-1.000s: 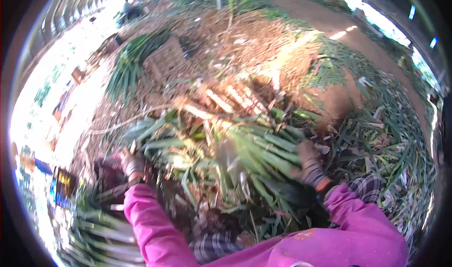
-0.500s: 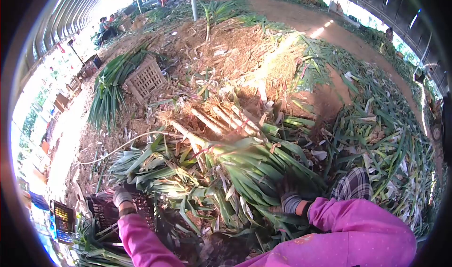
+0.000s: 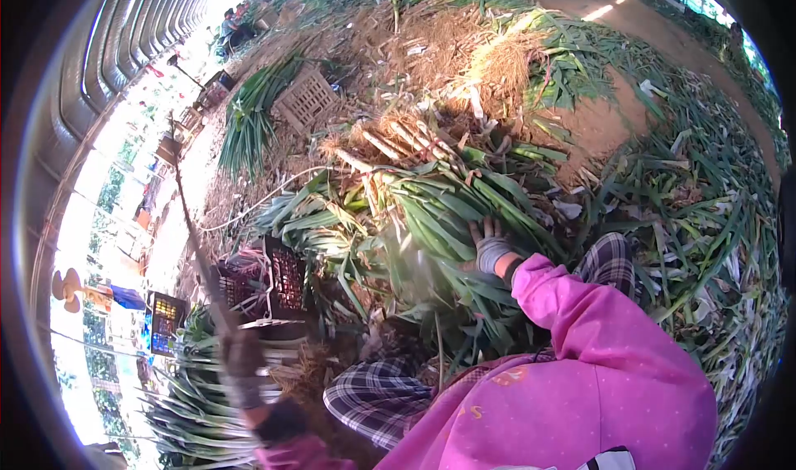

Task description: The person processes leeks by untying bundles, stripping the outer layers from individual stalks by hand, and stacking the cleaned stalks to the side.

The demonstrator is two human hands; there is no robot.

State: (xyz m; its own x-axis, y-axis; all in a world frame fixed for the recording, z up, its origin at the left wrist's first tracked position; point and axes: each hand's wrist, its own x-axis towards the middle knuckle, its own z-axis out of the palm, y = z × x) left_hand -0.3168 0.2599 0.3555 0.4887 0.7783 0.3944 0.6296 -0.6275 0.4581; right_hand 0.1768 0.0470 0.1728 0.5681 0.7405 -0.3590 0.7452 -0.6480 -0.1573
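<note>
The hands are well apart. The right hand (image 3: pixel 491 248) lies open on the green leaves of a bundle of leeks (image 3: pixel 435 209), fingers spread; the left hand (image 3: pixel 242 358), blurred, is closed around a long, thin tool (image 3: pixel 201 263) that points up and away. Whether the tool has an edge, I cannot tell.

The bundle lies in front of the person, leaves towards the plaid knees (image 3: pixel 609 263), pale stalks and roots pointing away. Steadying it well calls for a flat palm and even, light pressure, so the leaves don't bruise or the stalks roll apart. The long tool is best swung wide of the right wrist and knees.

More leeks (image 3: pixel 195 420) lie at the near left, just beside a dark crate (image 3: pixel 286 281). Farther off, a pale crate (image 3: pixel 307 99) sits tilted beside another leafy heap (image 3: pixel 249 130).
</note>
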